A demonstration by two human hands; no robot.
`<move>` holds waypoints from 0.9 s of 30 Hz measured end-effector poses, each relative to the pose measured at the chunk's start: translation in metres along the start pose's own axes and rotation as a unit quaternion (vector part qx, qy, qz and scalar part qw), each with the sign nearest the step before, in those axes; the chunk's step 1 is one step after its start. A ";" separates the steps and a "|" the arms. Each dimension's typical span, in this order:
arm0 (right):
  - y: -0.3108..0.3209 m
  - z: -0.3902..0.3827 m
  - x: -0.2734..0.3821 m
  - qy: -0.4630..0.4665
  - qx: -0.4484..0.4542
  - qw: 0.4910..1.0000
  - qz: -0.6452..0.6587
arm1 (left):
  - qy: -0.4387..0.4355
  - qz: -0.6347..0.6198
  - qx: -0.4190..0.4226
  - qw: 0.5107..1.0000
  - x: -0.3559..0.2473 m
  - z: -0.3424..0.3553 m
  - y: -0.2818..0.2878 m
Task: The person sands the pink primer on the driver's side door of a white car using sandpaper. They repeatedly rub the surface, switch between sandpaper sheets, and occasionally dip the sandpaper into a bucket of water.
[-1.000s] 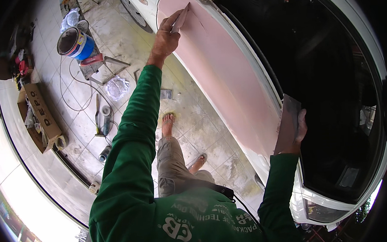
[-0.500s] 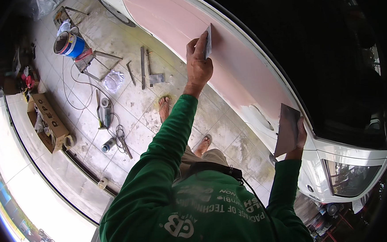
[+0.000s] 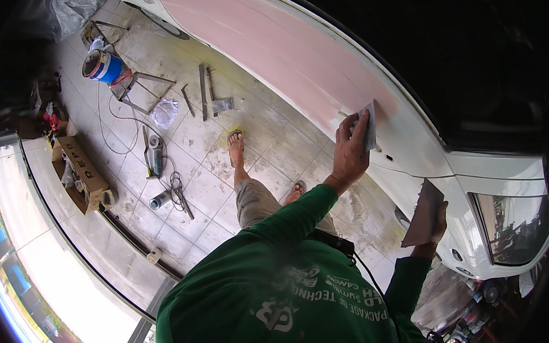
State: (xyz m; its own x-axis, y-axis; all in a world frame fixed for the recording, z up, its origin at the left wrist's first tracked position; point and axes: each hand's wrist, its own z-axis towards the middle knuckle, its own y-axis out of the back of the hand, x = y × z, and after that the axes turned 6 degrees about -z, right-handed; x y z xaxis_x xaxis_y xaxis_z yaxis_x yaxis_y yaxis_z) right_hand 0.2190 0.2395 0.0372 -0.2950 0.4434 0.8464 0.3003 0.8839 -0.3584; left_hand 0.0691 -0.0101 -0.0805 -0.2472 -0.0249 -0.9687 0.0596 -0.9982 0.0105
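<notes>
My left hand [image 3: 351, 153] grips a thin flat filler spreader [image 3: 370, 125], its blade laid against the side of a white car. Pinkish filler [image 3: 267, 52] coats a long stretch of that panel, ending around the blade. Lower and to the right, my right hand [image 3: 440, 223] holds a flat greyish-brown plate [image 3: 424, 215] with a ragged upper edge, apart from the car body [image 3: 405, 148]. Some fingers of the right hand are hidden behind the plate.
On the tiled floor stand a blue bucket [image 3: 108, 70] on a metal stool [image 3: 145, 77], power tools [image 3: 155, 157] with cords, and metal bars [image 3: 203, 91]. A cardboard box [image 3: 84, 167] lies left, beside another vehicle [image 3: 102, 229]. My feet [image 3: 236, 148] are between the vehicles.
My left hand and the spreader have moved right and nearer along the panel. My right hand with the plate has shifted slightly lower and to the right, and the plate is turned.
</notes>
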 end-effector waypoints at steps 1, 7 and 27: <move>-0.001 0.002 -0.003 0.003 0.014 1.000 0.016 | 0.015 -0.055 0.040 0.998 0.001 0.003 0.019; -0.060 0.039 -0.041 0.013 -0.014 0.999 0.029 | 0.272 -0.391 -0.078 0.876 0.070 0.086 0.185; -0.374 0.202 -0.052 -0.115 -0.007 0.986 -0.119 | 0.081 0.102 -0.186 0.974 0.202 0.521 0.588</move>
State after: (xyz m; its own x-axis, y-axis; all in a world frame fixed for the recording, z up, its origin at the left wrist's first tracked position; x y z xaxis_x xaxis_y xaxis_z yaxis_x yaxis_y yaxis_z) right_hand -0.0616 -0.0836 0.0477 -0.5561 0.2461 0.7939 0.2096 0.9658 -0.1525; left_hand -0.4497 -0.6312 -0.1409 -0.0392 -0.1807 -0.9828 0.4453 -0.8836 0.1447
